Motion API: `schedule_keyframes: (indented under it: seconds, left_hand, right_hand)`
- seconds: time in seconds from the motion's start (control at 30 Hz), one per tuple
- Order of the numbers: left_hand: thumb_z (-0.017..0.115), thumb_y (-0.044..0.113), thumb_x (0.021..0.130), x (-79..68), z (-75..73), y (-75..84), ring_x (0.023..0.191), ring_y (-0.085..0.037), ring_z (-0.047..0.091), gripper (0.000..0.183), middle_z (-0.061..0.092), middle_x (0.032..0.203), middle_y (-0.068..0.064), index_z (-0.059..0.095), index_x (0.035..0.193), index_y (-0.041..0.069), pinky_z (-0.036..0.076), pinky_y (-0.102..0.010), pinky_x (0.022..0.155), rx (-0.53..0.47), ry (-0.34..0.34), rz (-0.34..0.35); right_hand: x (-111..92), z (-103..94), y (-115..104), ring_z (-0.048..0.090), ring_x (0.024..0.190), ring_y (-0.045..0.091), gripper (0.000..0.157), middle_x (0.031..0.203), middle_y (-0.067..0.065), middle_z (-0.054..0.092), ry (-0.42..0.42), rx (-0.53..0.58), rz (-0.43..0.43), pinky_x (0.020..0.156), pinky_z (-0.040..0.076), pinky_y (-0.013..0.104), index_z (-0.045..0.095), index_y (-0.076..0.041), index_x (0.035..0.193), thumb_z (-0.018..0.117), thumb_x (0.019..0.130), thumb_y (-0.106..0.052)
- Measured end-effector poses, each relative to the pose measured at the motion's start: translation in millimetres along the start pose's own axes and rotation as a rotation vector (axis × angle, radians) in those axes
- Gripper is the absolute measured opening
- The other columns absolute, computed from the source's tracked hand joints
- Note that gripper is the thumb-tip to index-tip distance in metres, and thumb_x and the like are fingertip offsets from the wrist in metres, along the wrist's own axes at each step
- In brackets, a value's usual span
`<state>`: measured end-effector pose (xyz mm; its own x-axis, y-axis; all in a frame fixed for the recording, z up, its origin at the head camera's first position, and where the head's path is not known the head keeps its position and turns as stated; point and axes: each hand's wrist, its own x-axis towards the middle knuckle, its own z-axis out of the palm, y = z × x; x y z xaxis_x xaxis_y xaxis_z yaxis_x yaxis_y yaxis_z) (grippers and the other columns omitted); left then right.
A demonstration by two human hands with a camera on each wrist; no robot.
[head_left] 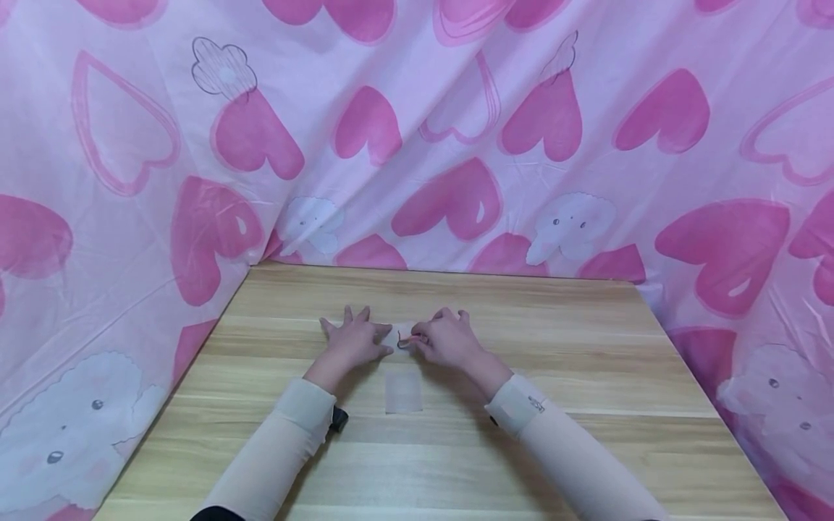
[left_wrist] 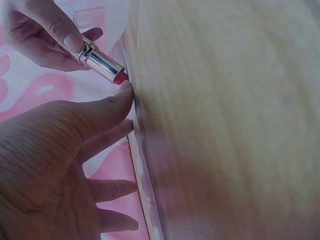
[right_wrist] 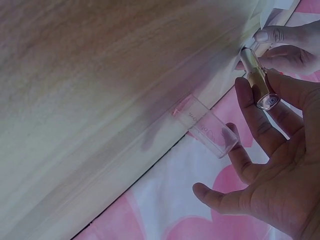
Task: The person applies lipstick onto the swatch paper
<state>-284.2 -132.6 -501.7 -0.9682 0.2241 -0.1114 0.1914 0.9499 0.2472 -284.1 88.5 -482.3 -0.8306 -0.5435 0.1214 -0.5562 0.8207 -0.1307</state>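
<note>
My right hand point(head_left: 449, 340) pinches a lipstick point(left_wrist: 104, 64) in a shiny gold and silver case. Its red tip points down at a thin pale sheet point(head_left: 394, 337) on the table, close to the left thumb. Fingers spread, my left hand point(head_left: 355, 341) rests at the left of the sheet; the left wrist view shows a small red mark point(left_wrist: 151, 203) on its surface. Beside the other fingers of the right hand stands a clear cap point(right_wrist: 206, 126) with lettering; whether they touch it, I cannot tell.
A translucent square point(head_left: 404, 393) lies on the wood-grain table point(head_left: 554, 449), nearer to me than the hands. Pink heart-patterned cloth point(head_left: 449, 202) hangs behind the table and along both sides.
</note>
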Motion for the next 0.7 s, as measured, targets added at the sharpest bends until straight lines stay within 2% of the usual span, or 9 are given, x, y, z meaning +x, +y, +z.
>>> schedule_keyframes:
  seconds: [0.2,0.4,0.7]
  left_hand:
    - [0.07,0.059,0.087,-0.3,-0.5,0.0,0.146,-0.056,0.01,0.053,0.027,0.162,-0.017,0.063,0.136,0.04,-0.001,-0.087,0.099,-0.003,-0.002,0.0]
    - [0.07,0.058,0.087,-0.6,-0.4,1.4,0.147,-0.055,0.01,0.053,0.027,0.163,-0.017,0.063,0.136,0.039,-0.002,-0.087,0.099,0.002,-0.007,0.001]
    - [0.069,0.058,0.088,-0.5,-0.8,2.9,0.147,-0.055,0.01,0.053,0.027,0.163,-0.016,0.062,0.137,0.038,-0.002,-0.087,0.1,0.012,-0.003,0.003]
  right_hand:
    - [-0.8,0.3,-1.5,0.056,0.11,0.023,0.022,0.093,-0.013,0.074,-0.009,0.018,0.008,0.102,0.031,0.072,0.076,-0.029,0.112,0.067,0.096,-0.041]
    - [-3.0,1.7,-1.8,0.056,0.11,0.023,0.022,0.099,-0.012,0.075,-0.001,0.035,0.011,0.103,0.03,0.073,0.075,-0.028,0.112,0.069,0.095,-0.039]
    - [-8.0,-2.5,0.6,0.057,0.11,0.022,0.022,0.097,-0.013,0.074,0.027,0.018,0.021,0.102,0.033,0.069,0.074,-0.031,0.114,0.066,0.097,-0.041]
